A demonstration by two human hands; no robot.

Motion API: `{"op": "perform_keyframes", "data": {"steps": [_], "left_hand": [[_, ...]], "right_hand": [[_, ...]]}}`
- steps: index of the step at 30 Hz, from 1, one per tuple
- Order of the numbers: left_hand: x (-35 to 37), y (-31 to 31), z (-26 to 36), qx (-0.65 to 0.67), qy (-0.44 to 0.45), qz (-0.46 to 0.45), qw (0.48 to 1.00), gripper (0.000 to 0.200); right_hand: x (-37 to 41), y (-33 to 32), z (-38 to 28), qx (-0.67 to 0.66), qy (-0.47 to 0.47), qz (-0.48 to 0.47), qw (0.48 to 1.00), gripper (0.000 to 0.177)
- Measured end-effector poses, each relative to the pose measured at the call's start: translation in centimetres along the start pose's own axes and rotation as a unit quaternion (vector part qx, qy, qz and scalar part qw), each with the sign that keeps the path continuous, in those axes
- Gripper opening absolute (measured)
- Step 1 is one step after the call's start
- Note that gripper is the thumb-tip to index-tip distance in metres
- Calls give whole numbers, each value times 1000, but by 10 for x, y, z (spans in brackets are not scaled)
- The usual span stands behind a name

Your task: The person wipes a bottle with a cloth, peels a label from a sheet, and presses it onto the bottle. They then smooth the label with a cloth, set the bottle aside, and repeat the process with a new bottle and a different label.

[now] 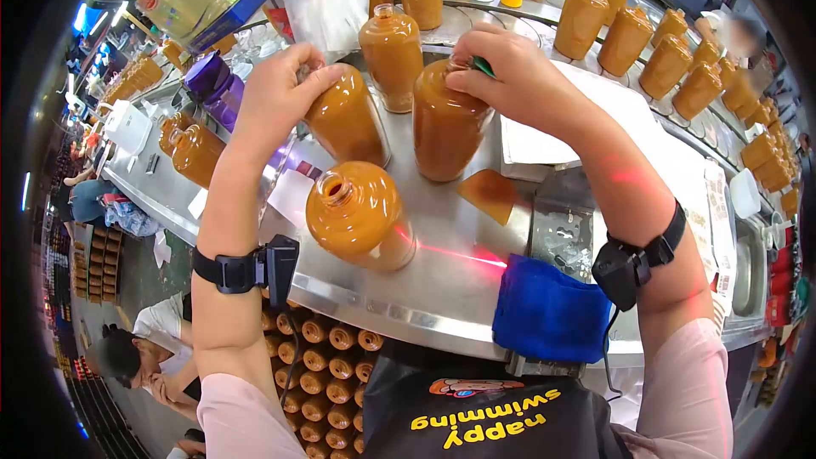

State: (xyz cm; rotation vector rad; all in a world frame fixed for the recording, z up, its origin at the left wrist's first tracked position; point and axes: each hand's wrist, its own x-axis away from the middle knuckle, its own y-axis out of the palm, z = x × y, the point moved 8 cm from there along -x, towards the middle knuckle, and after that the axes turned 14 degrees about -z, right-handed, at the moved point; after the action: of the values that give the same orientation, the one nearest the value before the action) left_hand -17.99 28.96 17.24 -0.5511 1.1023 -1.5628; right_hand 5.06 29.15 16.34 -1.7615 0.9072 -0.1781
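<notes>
My left hand (291,92) is closed round the neck of a glossy brown glass bottle (350,123), which tilts slightly. On the right, my right hand (508,70) grips the top of a second brown bottle (449,132). A small green piece (483,66) shows between its fingers; I cannot make out what it is. Between and behind these two stands another brown bottle (392,55), upright and untouched. Nearer my body, an open-necked brown bottle (361,212) stands on the steel table (425,289), with a red laser line beside its base.
A folded blue cloth (548,310) lies at the table's front edge, near a clear tray (563,229) and white paper (552,132). A purple bottle (214,89) stands at the left. Several brown bottles (582,21) line the conveyor. Another person (161,340) sits at lower left.
</notes>
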Motion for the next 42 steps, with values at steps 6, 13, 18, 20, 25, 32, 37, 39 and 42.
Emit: {"op": "perform_keyframes", "data": {"steps": [6, 13, 18, 20, 25, 32, 37, 39, 42], "left_hand": [[-40, 17, 10, 54, 72, 8, 996, 36], [-71, 36, 23, 61, 96, -63, 991, 21], [-84, 45, 40, 72, 120, -150, 979, 20], [-88, 50, 43, 72, 127, -167, 975, 19], [-96, 54, 46, 110, 99, -221, 964, 17], [-106, 59, 53, 68, 130, -249, 957, 15], [-106, 62, 55, 46, 125, -271, 953, 21], [-107, 64, 55, 24, 152, -270, 951, 30], [-100, 62, 58, -1, 221, -254, 942, 42]], "right_hand": [[35, -30, -4, -44, 30, 34, 998, 23], [74, -53, -10, -50, -15, 92, 994, 22], [83, -48, -15, -97, -1, 85, 992, 19], [83, -43, -15, -97, -11, 79, 992, 18], [80, -31, -15, -93, -7, 66, 993, 20], [81, -19, -14, -113, -2, 72, 991, 20], [78, -20, -24, -105, -35, 71, 991, 19], [74, -16, -26, -110, -29, 46, 992, 20], [72, -13, -32, -107, -31, 33, 993, 22]]}}
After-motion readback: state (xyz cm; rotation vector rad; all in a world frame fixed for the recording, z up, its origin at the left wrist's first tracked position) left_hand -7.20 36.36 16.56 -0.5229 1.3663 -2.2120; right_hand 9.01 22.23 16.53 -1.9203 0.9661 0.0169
